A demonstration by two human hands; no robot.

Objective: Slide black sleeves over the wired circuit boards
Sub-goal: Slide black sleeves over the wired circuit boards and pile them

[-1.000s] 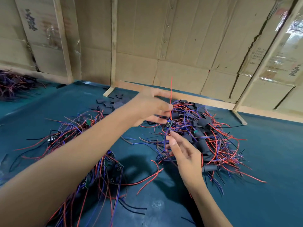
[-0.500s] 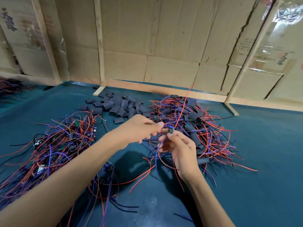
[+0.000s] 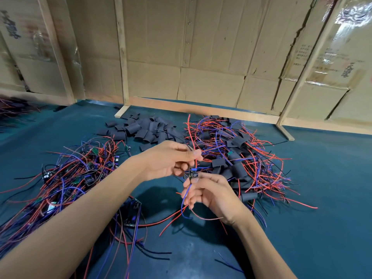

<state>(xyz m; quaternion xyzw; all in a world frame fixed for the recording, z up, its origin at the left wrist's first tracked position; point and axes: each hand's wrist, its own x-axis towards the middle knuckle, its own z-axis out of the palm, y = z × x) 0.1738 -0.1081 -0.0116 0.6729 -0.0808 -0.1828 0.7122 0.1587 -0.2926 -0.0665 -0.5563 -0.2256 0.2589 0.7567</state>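
Observation:
A small wired circuit board hangs between both hands above the teal table. My left hand pinches its red and black wires just above the board. My right hand pinches the board's lower end, with its blue and red wires trailing down past the fingers. A heap of empty black sleeves lies behind the hands. To the right lies a pile of wired boards wearing black sleeves. A pile of bare wired boards spreads on the left.
The teal table ends at a wall of cardboard sheets with wooden battens. A further tangle of wires sits at the far left edge. Loose red, blue and black wires lie under my left forearm.
Both hands came down and toward me with the board. The left hand lifted the red wire out of the right pile and now pinches it close above the board.

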